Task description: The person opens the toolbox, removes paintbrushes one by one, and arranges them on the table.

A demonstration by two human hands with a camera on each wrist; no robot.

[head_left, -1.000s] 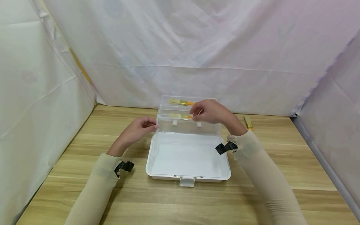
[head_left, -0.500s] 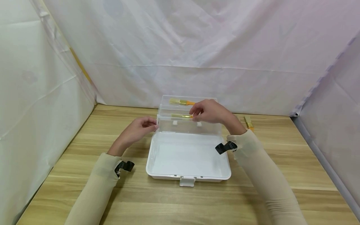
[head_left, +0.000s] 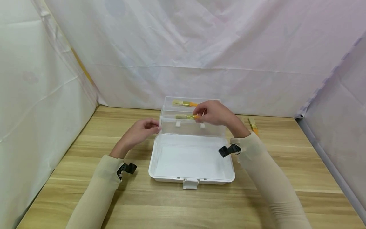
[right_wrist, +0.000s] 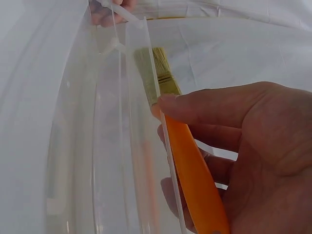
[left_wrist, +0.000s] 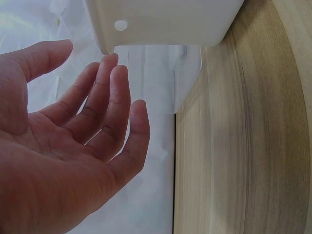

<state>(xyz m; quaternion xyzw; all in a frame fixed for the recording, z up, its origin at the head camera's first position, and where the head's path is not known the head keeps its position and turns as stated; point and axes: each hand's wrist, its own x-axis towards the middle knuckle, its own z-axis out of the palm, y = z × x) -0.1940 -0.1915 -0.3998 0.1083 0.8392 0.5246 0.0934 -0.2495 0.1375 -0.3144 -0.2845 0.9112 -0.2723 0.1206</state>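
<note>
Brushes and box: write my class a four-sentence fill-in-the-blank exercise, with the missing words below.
The brush in the right hand has an ____ handle.
In the head view, another brush lies on the table to the ____ of the box.
The hand nearest the box's left side is the ____ hand.
The latch on the box's front edge is coloured ____.
Missing words: orange; right; left; white.

Box (head_left: 191, 159) on table (head_left: 160, 210), trays (head_left: 168, 112) at far side, brush (head_left: 183, 103) at farthest tray (head_left: 168, 101), second brush (head_left: 253, 124) to right, cloth (head_left: 200, 38) behind.
</note>
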